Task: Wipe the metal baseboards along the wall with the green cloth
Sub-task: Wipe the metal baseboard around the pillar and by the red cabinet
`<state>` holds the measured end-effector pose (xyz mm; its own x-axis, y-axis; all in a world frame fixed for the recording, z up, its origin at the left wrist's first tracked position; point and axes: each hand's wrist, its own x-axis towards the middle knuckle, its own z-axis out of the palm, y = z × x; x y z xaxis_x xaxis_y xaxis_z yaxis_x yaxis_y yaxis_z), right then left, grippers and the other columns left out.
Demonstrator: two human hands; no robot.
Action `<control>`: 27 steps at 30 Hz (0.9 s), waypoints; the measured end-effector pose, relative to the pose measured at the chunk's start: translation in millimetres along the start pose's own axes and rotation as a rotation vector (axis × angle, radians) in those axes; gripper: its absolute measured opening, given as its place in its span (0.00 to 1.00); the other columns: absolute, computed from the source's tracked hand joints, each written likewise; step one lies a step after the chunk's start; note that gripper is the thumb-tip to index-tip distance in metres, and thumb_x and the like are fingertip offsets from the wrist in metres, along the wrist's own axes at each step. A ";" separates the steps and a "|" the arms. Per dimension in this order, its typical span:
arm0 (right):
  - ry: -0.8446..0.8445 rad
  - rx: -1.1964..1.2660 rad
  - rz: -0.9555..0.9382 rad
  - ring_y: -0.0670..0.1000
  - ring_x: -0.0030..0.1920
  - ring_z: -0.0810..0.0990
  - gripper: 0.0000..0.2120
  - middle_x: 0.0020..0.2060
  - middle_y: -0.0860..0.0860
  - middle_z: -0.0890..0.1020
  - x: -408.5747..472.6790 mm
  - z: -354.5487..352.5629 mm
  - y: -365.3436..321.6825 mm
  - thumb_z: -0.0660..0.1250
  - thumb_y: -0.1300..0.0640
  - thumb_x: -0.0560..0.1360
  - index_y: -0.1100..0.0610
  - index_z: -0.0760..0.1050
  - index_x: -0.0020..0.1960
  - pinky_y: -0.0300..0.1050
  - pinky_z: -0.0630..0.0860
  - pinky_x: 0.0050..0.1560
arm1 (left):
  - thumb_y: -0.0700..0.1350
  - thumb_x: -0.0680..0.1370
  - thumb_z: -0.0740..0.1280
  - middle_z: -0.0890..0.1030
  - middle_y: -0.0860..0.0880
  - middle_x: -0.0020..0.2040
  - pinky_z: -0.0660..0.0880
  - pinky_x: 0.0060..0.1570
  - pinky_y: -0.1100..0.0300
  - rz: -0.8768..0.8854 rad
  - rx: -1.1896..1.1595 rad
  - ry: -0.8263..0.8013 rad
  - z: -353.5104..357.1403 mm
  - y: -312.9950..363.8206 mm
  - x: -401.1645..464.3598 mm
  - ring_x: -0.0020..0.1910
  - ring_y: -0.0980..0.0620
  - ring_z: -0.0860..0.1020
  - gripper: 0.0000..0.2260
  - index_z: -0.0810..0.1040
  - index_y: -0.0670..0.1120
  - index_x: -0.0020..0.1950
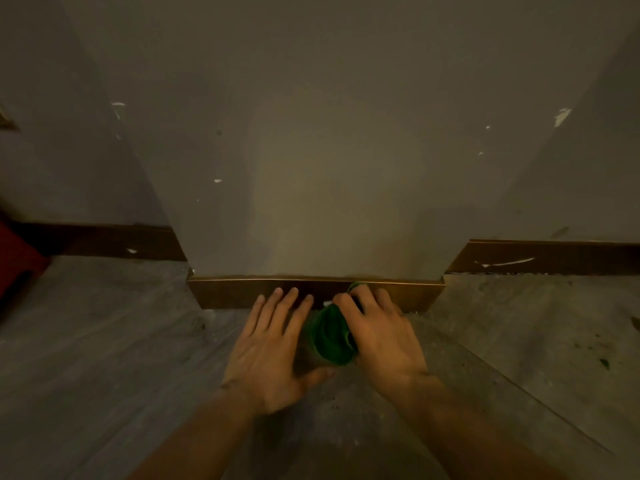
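Note:
A brass-coloured metal baseboard (228,292) runs along the foot of a projecting grey wall column, straight ahead of me. My right hand (381,330) grips the green cloth (330,337) and presses part of it against the baseboard's face right of centre. The cloth bunches out under my palm toward the left. My left hand (270,344) lies flat with fingers spread, its fingertips touching the baseboard just left of the cloth. A small white speck shows on the baseboard between my two hands.
Darker baseboard sections (540,258) continue along the recessed walls on both sides, the right one streaked with white paint. The grey floor (104,341) is dusty with dark spots at the right. A red object (17,258) sits at the far left edge.

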<state>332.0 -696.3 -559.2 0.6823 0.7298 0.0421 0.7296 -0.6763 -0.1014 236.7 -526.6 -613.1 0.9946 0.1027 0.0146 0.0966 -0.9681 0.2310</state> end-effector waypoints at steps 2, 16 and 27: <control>-0.018 -0.032 -0.005 0.59 0.65 0.68 0.37 0.66 0.55 0.67 -3.0 1.1 6.3 0.76 0.59 0.67 0.50 0.62 0.70 0.55 0.76 0.59 | 0.83 0.69 0.47 0.42 0.47 0.83 0.33 0.78 0.46 -0.027 0.014 -0.007 15.0 1.3 -2.5 0.80 0.47 0.34 0.51 0.41 0.54 0.83; -0.173 -0.189 -0.165 0.64 0.56 0.75 0.36 0.64 0.57 0.72 12.9 23.9 24.3 0.77 0.55 0.66 0.46 0.60 0.66 0.57 0.79 0.43 | 0.86 0.65 0.45 0.34 0.46 0.82 0.39 0.78 0.37 -0.186 -0.051 -0.080 88.0 -0.1 -11.1 0.79 0.44 0.30 0.56 0.35 0.52 0.82; -0.076 -0.332 -0.352 0.64 0.60 0.75 0.16 0.61 0.58 0.76 46.0 58.4 -5.1 0.65 0.54 0.69 0.54 0.77 0.56 0.58 0.80 0.48 | 0.84 0.68 0.50 0.49 0.40 0.83 0.53 0.78 0.35 -0.187 -0.035 -0.074 96.9 -0.8 -9.2 0.82 0.41 0.44 0.59 0.51 0.39 0.81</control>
<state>357.0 -653.4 -614.8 0.3957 0.9166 -0.0570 0.8988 -0.3738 0.2289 231.2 -548.8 -707.7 0.9596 0.2616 -0.1034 0.2799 -0.9250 0.2569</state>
